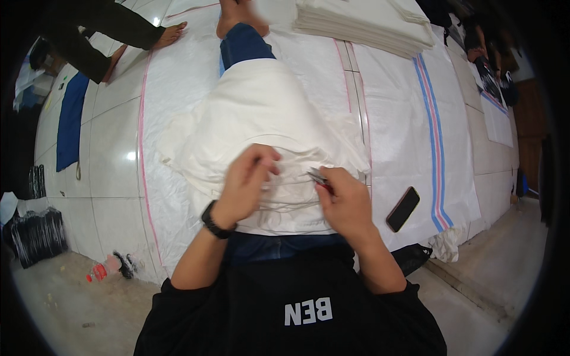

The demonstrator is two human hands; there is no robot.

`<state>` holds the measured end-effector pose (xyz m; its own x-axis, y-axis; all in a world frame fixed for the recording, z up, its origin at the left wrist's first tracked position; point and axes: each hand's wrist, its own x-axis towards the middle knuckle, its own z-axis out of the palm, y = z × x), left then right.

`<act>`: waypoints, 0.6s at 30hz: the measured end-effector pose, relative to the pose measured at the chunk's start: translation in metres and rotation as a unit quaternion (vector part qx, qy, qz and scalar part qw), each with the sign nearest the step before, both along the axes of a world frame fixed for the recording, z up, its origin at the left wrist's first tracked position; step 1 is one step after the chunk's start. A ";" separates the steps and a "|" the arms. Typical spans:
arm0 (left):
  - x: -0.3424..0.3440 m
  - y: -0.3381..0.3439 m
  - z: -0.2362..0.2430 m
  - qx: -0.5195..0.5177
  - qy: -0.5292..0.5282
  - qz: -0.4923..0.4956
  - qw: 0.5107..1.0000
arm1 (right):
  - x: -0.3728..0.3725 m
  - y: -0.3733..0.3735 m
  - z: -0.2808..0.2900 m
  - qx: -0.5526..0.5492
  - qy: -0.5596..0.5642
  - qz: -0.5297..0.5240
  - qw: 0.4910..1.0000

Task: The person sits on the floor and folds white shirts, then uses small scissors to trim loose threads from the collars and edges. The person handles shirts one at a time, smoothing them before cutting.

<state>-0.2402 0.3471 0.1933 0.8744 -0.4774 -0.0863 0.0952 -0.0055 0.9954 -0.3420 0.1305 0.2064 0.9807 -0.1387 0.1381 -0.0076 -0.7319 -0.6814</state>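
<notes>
White cloth [255,113], in a gathered stack that looks like garments, lies across my lap and legs. My right hand [344,199] is closed around small thread snips [317,176] with metal blades and a bit of red at the grip. The blades point left over the creased cloth. Just left of them, my left hand [246,181] hovers at the cloth with bent fingers. Motion blurs those fingertips, so whether they pinch anything is unclear. A black watch [217,220] is on my left wrist.
A folded white cloth pile [362,26] stands at the far right on the white sheeting [392,118]. A dark phone [402,209] lies right of my lap. Another person's bare feet [169,35] are at the far left. A bottle with a red cap [101,271] lies at the lower left.
</notes>
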 end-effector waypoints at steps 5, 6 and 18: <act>0.001 0.154 -0.006 0.074 -0.007 0.122 0.990 | -0.011 -0.028 -0.004 0.196 0.040 -0.097 0.975; -0.002 0.185 -0.012 0.153 -0.021 0.115 0.981 | -0.011 -0.029 -0.005 0.242 0.048 -0.135 0.960; -0.033 0.128 -0.009 0.315 -0.319 0.139 0.883 | 0.041 0.063 0.001 0.399 0.001 0.059 0.915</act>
